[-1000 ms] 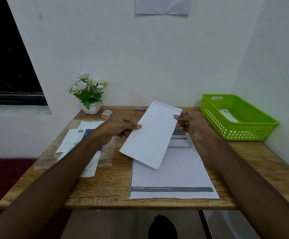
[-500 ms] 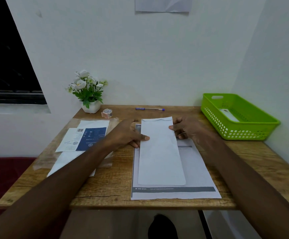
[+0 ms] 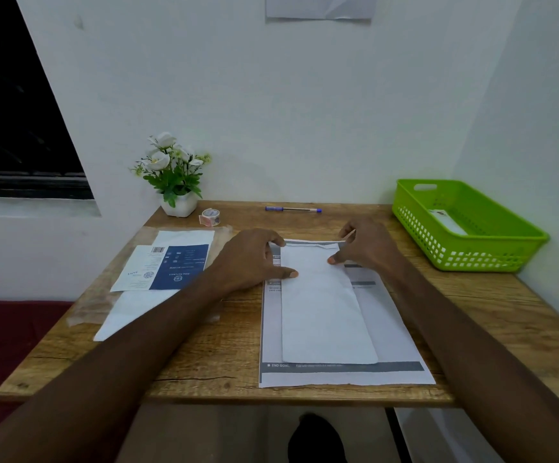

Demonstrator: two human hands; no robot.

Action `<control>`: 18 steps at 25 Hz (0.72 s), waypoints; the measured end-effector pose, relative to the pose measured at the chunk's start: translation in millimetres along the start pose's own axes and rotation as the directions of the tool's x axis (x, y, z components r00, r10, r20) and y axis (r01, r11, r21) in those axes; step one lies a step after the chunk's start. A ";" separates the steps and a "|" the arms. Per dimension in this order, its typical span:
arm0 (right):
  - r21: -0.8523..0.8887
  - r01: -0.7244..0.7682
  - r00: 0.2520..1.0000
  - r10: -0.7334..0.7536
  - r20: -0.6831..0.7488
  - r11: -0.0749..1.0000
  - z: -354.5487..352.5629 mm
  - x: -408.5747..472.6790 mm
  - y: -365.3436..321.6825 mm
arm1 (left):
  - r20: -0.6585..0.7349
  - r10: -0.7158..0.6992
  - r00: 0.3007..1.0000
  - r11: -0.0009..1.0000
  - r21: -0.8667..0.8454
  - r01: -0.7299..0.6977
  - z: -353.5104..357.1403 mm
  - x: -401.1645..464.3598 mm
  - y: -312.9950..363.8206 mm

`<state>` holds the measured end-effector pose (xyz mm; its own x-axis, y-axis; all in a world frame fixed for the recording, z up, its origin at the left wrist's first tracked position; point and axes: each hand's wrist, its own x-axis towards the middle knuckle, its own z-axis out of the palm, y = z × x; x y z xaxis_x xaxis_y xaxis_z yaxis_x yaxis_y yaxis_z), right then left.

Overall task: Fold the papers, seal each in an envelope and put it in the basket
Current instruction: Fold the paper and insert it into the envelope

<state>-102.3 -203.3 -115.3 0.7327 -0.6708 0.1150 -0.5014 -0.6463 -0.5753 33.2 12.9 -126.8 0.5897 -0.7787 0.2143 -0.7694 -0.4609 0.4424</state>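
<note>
Wooden counter (image 3: 204, 359) against a white wall: 1 envelope (image 3: 325, 315) lies on a printed sheet (image 3: 395, 332), left hand (image 3: 254, 259) pressing it flat, right hand (image 3: 361, 248) pinching its flap. Sealing looks unfinished; the green basket (image 3: 491, 252) already holds 1 envelope.
</note>
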 end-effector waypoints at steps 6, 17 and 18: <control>-0.279 0.286 0.953 -0.242 0.180 0.917 15.8 -12.6 -17.7 | 0.013 0.197 0.980 0.963 0.185 -0.196 10.2 -1.1 5.4; -0.301 0.338 0.876 -0.181 0.447 0.892 30.0 -27.6 -22.4 | 0.253 0.229 0.940 0.905 0.301 -0.302 19.3 -2.3 7.0; -0.317 0.332 0.877 -0.167 0.450 0.888 29.8 -27.4 -22.0 | 0.254 0.214 0.943 0.901 0.322 -0.292 19.3 -1.9 6.8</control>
<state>-97.6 -159.8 -129.9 0.9336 -0.3166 -0.1676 -0.3482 -0.9122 -0.2161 22.1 3.1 -141.0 0.3286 -0.9414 0.0753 -0.9440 -0.3251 0.0556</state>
